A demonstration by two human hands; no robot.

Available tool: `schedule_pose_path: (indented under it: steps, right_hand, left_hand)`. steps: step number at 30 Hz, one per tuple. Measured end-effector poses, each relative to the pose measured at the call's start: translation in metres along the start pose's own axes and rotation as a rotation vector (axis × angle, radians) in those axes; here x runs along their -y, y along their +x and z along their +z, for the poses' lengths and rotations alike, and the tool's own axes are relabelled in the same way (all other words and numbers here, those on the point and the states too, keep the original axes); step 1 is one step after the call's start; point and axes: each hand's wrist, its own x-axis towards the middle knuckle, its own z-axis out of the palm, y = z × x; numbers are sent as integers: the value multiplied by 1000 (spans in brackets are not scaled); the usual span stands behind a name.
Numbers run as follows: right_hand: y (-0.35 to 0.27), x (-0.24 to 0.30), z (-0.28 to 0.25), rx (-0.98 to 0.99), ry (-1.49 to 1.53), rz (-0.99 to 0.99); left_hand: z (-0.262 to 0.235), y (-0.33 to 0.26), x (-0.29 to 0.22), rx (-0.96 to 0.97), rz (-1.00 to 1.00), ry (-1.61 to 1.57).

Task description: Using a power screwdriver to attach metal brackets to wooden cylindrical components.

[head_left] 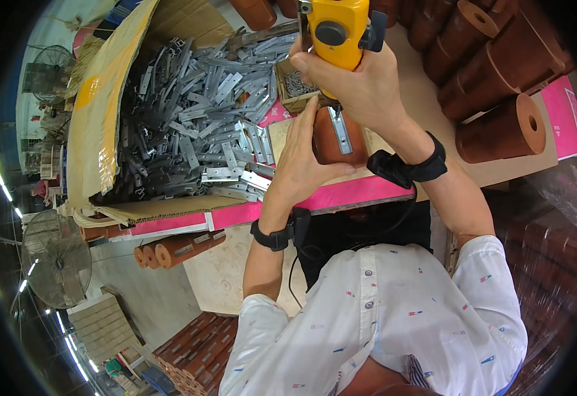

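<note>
Left hand grips reddish-brown wooden cylinder bearing flat grey metal bracket; right hand clasps yellow power driver above, heap of metal brackets left.

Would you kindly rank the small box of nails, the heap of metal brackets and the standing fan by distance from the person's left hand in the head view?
From the left hand:
1. Small box of nails, just above it, on the bench.
2. Heap of metal brackets, to its left.
3. Standing fan, far lower left, on the floor.
</note>
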Motion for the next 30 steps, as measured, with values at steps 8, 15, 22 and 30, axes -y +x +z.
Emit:
schedule_pose_path:
  steps: [8, 15, 22, 30]
  right_hand:
    - [-2, 4, 0, 1, 26, 17]
    - [-5, -1, 2, -34, 97, 51]
    - [0, -9, 2, 0, 25, 71]
    - [3, -8, 5, -27, 31, 23]
  left_hand:
    - [2, 0, 2, -25, 29, 31]
    - [1, -2, -2, -31, 18, 55]
    - [2, -4, 2, -41, 30, 81]
    - [1, -5, -3, -54, 45, 107]
